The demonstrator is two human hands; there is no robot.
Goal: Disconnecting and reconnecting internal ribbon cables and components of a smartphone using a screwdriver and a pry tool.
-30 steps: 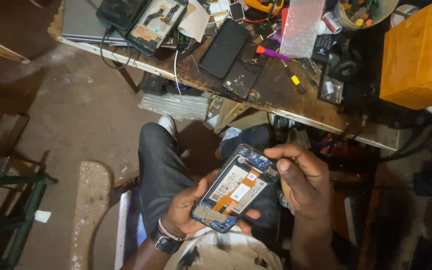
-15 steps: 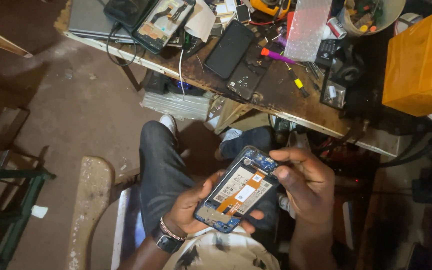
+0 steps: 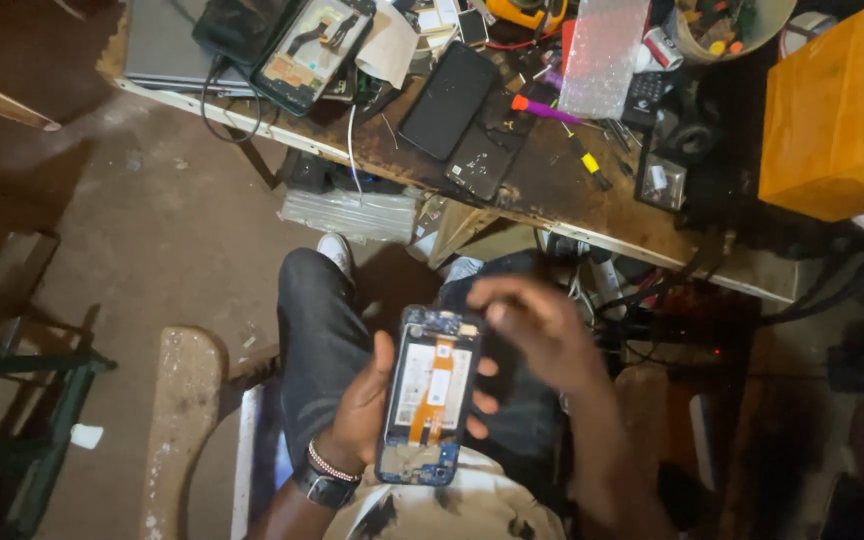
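Observation:
My left hand [image 3: 367, 405] grips an opened phone [image 3: 430, 392] over my lap, back cover off, showing a white battery, an orange flex strip and blue board ends. The phone stands nearly upright in the view. My right hand [image 3: 537, 325] hovers just to the right of the phone's top, blurred, fingers spread, and it holds nothing that I can see. A watch and a bead bracelet sit on my left wrist.
A cluttered workbench [image 3: 552, 195] spans the top: another opened phone [image 3: 312, 45], dark phone panels [image 3: 449, 100], a pink-handled screwdriver [image 3: 542, 108], a bubble-wrap bag [image 3: 602, 55]. An orange box [image 3: 837, 115] stands at right. A wooden bench [image 3: 180, 420] and green frame [image 3: 42, 420] lie left.
The phone has swung from a tilt to nearly upright in my left hand. My right hand has let go of its upper right edge and lifted away to the right.

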